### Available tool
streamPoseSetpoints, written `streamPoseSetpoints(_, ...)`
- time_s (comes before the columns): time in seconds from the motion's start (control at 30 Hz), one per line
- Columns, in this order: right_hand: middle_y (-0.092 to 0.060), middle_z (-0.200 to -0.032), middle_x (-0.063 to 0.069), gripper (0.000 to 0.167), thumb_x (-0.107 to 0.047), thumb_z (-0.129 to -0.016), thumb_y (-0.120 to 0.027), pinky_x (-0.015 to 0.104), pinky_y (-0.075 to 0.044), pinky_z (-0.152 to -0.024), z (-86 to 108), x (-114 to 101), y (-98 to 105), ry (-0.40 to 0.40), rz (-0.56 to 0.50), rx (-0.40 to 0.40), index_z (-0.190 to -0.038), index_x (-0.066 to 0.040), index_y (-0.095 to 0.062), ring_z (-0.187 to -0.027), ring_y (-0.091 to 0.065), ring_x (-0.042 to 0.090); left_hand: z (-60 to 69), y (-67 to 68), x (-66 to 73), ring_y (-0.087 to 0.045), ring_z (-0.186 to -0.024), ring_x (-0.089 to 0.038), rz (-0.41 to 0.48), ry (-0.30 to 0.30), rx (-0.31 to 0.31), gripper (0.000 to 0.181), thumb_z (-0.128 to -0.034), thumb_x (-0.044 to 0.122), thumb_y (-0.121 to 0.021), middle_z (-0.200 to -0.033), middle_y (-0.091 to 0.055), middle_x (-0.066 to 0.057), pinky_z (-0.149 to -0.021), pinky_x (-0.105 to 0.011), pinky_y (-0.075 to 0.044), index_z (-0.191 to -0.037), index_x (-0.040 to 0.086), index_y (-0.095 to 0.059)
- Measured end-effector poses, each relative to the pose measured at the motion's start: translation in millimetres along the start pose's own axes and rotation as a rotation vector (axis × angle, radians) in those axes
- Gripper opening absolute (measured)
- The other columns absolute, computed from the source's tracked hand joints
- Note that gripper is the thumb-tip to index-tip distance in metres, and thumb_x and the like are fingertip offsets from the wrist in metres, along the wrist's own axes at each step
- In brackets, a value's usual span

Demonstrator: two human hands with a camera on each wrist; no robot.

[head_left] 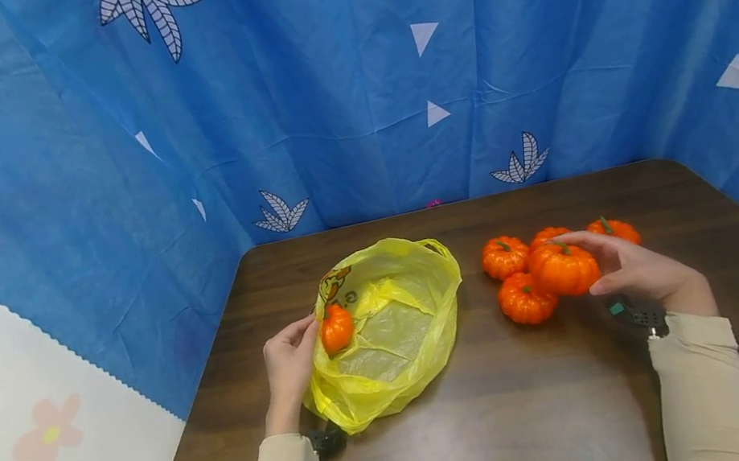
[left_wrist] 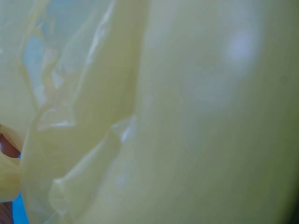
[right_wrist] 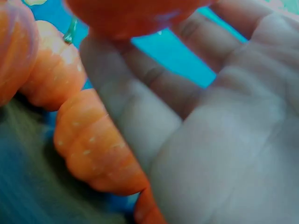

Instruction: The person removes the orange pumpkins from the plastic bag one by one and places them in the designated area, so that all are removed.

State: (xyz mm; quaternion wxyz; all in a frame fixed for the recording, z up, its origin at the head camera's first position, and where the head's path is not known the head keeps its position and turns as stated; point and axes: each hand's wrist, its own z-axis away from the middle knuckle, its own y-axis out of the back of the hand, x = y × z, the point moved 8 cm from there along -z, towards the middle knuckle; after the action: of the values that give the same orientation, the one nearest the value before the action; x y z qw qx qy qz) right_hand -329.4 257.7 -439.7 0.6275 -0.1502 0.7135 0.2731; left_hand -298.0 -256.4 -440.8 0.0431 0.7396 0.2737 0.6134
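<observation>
On the left of the table, a yellow plastic bag (head_left: 428, 359) lies with its mouth wide. My left hand (head_left: 289, 362) pinches its left rim; in the left wrist view the bag's film (left_wrist: 187, 121) fills most of the picture. One small orange pumpkin (head_left: 337, 328) sits inside, against the wall near those fingers. To the right, my right hand (head_left: 639, 263) grips another small pumpkin (head_left: 564, 269) between thumb and fingers, above the others. In the right wrist view only the underside of the held pumpkin (right_wrist: 135, 18) shows.
Several more small pumpkins cluster right of the bag, among them a front one (head_left: 525, 300), a left one (head_left: 503, 257) and one (head_left: 619, 230) partly behind my right hand. A blue patterned curtain (head_left: 363, 101) hangs behind the dark wooden table (head_left: 507, 436).
</observation>
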Motion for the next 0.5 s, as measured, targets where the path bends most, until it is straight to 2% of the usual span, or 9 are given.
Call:
streamPoseSetpoints(0.2, -0.037, -0.148, -0.012, 0.069, -0.003, -0.094, -0.06, 0.024, -0.056, -0.095, 6.2, 9.6, 5.1, 0.048, -0.054, 0.028, -0.154, -0.02, -0.033, -0.122, -0.05, 0.006, 0.6, -0.1, -0.7, -0.072, -0.105, -0.027, -0.011, -0.001, 0.001, 0.021, -0.0946, 0.015, -0.07, -0.114, -0.075, -0.013, -0.091, -0.037, -0.059, -0.112, 0.005, -0.076)
streamPoseSetpoints(0.4, -0.037, -0.149, -0.007, 0.069, 0.006, -0.091, -0.057, 0.022, -0.056, -0.094, 8.1, 16.3, 8.2, 0.109, -0.157, 0.018, -0.153, -0.017, -0.035, -0.12, -0.053, 0.007, -0.1, 0.5, -0.1, -0.072, -0.104, -0.026, -0.015, -0.009, 0.009, 0.021, -0.0941, 0.015, -0.071, -0.113, -0.075, -0.012, -0.091, -0.038, -0.059, -0.111, 0.005, -0.077)
streamPoseSetpoints(0.5, -0.037, -0.148, -0.007, 0.069, 0.008, -0.09, -0.056, 0.023, -0.057, -0.093, 9.7, 20.1, 10.5, 0.105, -0.178, 0.023, -0.151, -0.017, -0.036, -0.118, -0.055, 0.008, -0.5, 0.4, 0.0, -0.072, -0.104, -0.026, -0.015, -0.008, 0.011, 0.021, -0.094, 0.015, -0.071, -0.113, -0.075, -0.013, -0.09, -0.038, -0.059, -0.112, 0.005, -0.077)
